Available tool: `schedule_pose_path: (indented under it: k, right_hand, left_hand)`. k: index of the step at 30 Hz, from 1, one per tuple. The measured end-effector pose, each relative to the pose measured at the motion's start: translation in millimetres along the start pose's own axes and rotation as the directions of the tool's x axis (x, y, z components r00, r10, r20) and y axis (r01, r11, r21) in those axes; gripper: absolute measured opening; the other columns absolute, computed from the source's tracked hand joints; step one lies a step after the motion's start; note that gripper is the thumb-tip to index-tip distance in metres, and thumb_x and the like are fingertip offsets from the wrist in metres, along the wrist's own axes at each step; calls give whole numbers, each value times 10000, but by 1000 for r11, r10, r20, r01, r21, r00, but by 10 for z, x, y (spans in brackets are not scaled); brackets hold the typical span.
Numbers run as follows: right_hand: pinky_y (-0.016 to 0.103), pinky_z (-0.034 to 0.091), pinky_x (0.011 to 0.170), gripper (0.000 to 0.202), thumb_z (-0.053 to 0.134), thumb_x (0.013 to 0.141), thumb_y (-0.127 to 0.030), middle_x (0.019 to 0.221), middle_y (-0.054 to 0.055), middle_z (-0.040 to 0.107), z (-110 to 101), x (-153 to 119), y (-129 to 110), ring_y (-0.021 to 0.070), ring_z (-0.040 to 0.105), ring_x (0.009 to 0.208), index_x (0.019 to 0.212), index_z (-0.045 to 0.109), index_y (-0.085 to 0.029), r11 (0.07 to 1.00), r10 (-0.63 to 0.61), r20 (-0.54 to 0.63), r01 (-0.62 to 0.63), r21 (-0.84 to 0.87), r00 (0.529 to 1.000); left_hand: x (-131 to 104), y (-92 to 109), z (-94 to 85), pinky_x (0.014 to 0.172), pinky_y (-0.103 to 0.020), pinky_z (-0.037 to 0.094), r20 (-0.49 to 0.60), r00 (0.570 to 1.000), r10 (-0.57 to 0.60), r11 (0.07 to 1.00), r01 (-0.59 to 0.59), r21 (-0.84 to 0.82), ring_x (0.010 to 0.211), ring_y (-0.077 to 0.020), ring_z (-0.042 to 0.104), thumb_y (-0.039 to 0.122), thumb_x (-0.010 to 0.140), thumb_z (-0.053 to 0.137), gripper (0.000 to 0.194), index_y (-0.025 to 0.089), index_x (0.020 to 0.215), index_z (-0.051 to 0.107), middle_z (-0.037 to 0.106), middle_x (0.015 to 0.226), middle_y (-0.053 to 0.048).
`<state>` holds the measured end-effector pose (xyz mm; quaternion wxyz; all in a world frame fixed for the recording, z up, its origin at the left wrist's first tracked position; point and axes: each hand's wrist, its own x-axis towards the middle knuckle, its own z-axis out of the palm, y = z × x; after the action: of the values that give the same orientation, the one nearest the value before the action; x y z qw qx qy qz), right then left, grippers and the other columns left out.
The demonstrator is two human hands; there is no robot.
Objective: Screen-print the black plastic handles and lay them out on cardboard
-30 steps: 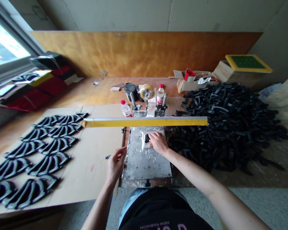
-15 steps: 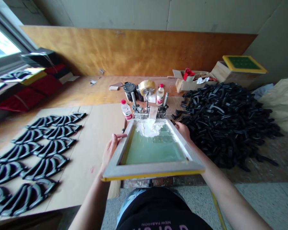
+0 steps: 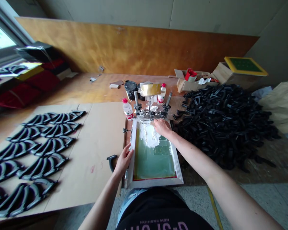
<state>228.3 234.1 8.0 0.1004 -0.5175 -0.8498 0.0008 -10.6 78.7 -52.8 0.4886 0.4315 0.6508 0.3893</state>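
Note:
A silk-screen frame point(image 3: 156, 183) with a pale border and green mesh lies lowered in front of me. White ink point(image 3: 150, 135) is spread thickly over the far part of its mesh. My left hand point(image 3: 124, 159) grips the frame's left side. At the far end, the fingers of my right hand point(image 3: 161, 126) are closed on the squeegee, which they mostly hide. Behind them stands the metal hinge clamp point(image 3: 153, 113) with two upright posts. One curved black plastic handle point(image 3: 112, 162) rests on the cardboard point(image 3: 96, 134) just left of my left hand.
Rows of black curved handles point(image 3: 45, 166) lie on the cardboard at left. A big heap of black handles point(image 3: 225, 127) is at right. Bottles with red caps point(image 3: 128, 109), a black tub point(image 3: 131, 90) and a tape roll point(image 3: 150, 89) stand around the clamp.
The frame has come down from a tilted position to lie flat. My right hand has moved from its right side to the squeegee. A single handle now shows beside my left hand.

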Motion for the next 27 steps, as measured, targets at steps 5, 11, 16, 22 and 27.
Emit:
schedule_pose_path:
  k: [5,11,16,22,27]
  right_hand:
    - [305,423,765,158,514,816,-58,922,101,660,-52,-443,-98,228,564,927,889,621,-149,955,-294,30,293,43,955]
    - [278,415,725,116,575,783,-75,835,44,633,-214,-588,6,193,545,850,797,614,-183,848,-500,30,483,216,865]
    - [327,429,814,196,522,814,-27,917,89,629,-33,-622,-47,226,515,949,875,654,-158,910,-355,-164,380,163,920]
    - [344,432,849,111,671,826,-164,893,57,652,-48,-697,-64,221,545,930,934,679,-189,881,-376,-221,421,216,900]
    - [323,461,788,603,761,787,-277,986,51,687,-395,-19,123,213,601,876,1347,538,-289,968,-58,-216,108,228,975]
  left_hand:
    - [-11,28,-5,732,-297,510,-2,1000,-18,1000,18,-8,904,-239,683,636,766,615,773,218,1407,503,737,1037,-84]
    - [-28,56,15,737,-290,505,-12,1000,1,1000,-1,-7,896,-228,677,632,768,612,771,201,1399,510,735,1021,-84]
    - [-28,35,21,652,-267,484,-29,999,14,1000,-14,4,770,-193,654,634,767,608,778,174,1387,513,720,932,-71]
    - [-60,110,20,581,-249,466,-30,1000,-5,1000,4,-26,683,-175,638,634,734,640,789,179,1370,532,709,831,-47]
    - [-278,579,-70,536,-224,437,-11,1000,-11,994,10,-108,594,-135,594,642,711,667,819,219,1394,506,704,803,-9]
